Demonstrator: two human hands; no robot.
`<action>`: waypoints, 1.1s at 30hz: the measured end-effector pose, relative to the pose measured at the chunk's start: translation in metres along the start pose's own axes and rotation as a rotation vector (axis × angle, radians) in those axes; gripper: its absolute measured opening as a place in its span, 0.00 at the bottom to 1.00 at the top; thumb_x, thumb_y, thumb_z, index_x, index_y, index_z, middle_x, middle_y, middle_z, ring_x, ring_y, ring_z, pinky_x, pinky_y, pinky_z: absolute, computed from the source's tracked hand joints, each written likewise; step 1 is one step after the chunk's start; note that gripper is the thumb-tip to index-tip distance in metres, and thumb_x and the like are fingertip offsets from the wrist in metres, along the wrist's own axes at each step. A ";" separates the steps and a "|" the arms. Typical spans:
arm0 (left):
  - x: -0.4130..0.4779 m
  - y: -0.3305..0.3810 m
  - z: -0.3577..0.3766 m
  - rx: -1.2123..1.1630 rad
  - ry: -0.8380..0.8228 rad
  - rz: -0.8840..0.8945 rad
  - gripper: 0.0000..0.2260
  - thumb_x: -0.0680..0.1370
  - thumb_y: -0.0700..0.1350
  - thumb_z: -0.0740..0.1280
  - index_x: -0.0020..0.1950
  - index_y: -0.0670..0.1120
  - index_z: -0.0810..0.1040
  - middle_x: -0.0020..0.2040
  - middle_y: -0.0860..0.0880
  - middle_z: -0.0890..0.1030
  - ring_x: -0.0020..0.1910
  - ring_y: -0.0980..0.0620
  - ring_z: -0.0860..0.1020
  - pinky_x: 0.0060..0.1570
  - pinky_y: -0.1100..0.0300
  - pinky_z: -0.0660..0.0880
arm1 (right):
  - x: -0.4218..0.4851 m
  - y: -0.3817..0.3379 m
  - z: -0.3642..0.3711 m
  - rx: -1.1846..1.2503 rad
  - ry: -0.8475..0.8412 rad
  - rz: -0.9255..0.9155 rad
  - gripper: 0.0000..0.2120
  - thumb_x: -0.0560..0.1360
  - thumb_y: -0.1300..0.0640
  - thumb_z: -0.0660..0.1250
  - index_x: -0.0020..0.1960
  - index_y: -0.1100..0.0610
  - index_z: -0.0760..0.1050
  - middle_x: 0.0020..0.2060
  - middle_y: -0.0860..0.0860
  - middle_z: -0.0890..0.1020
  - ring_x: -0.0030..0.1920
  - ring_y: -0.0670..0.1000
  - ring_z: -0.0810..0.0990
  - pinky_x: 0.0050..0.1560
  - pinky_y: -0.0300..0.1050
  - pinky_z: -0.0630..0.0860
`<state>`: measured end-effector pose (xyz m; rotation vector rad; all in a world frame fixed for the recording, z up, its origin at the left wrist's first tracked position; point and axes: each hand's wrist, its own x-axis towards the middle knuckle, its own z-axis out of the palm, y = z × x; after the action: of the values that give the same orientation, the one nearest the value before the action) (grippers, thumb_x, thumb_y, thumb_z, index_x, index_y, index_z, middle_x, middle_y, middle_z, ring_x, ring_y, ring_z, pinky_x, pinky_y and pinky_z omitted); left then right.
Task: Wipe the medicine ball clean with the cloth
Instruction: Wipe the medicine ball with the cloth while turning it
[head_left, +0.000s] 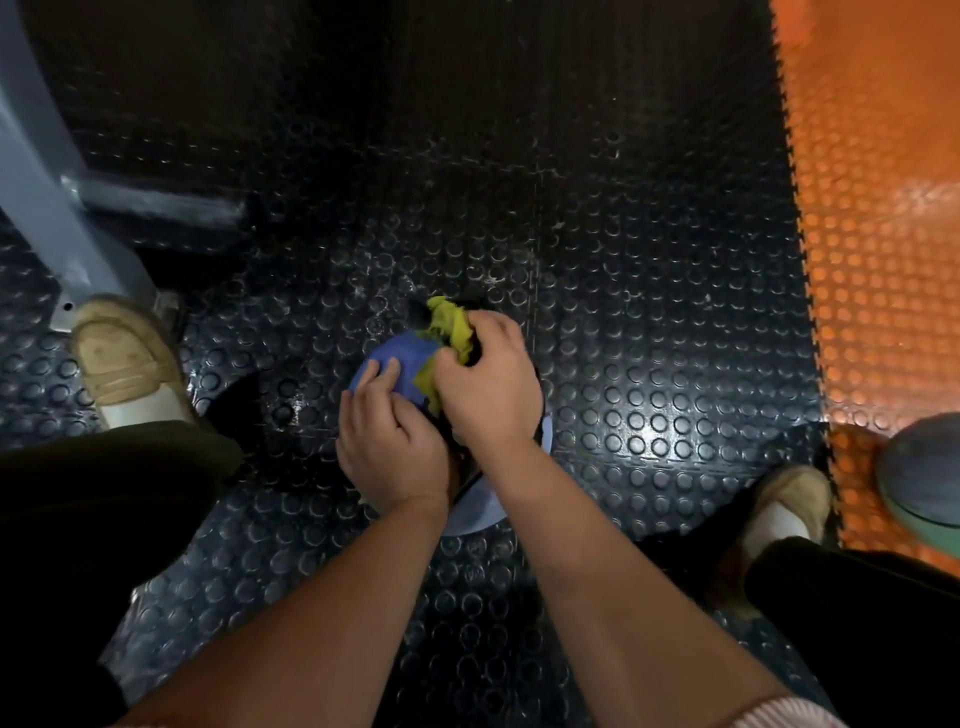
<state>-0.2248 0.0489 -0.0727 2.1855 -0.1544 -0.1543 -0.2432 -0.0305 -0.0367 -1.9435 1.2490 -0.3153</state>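
Balls: 2, ball (400, 358) on floor (649, 312) between 2 shoes (124, 358), spare ball (922, 473) on orange mat (883, 234) | Cloth (452, 325): 1, on ball | Hands: left hand (387, 447) flat on ball, right hand (488, 387) grips cloth

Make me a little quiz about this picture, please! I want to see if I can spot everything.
1. True or false: the right hand grips the cloth.
2. Pick one. The cloth is: A red, B yellow, C white.
3. Fill in the gap: the left hand has its fingers resting on the ___ part of the ball.

Key: 1 true; 2 B; 3 blue.
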 end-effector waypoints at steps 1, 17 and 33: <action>-0.002 0.001 0.001 0.005 -0.003 0.014 0.22 0.78 0.47 0.51 0.62 0.43 0.80 0.66 0.46 0.77 0.68 0.41 0.72 0.65 0.45 0.68 | 0.008 0.003 -0.004 0.021 0.000 0.069 0.18 0.74 0.53 0.64 0.63 0.51 0.74 0.64 0.47 0.72 0.57 0.53 0.76 0.53 0.46 0.71; 0.023 0.017 0.009 0.060 -0.072 -0.061 0.23 0.75 0.48 0.50 0.62 0.50 0.80 0.68 0.54 0.75 0.71 0.48 0.69 0.69 0.41 0.65 | 0.103 0.021 -0.003 0.085 -0.440 0.329 0.12 0.74 0.50 0.62 0.51 0.56 0.77 0.50 0.54 0.80 0.54 0.56 0.77 0.61 0.53 0.72; 0.027 0.012 0.002 -0.061 -0.097 -0.090 0.24 0.72 0.48 0.52 0.61 0.50 0.81 0.67 0.52 0.77 0.69 0.47 0.71 0.68 0.43 0.66 | 0.013 -0.009 0.006 -0.016 0.092 0.057 0.18 0.75 0.54 0.63 0.64 0.51 0.74 0.68 0.49 0.70 0.60 0.54 0.75 0.55 0.47 0.71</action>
<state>-0.1987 0.0358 -0.0650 2.1261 -0.1041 -0.3118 -0.2276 -0.0368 -0.0364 -1.9212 1.3680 -0.3706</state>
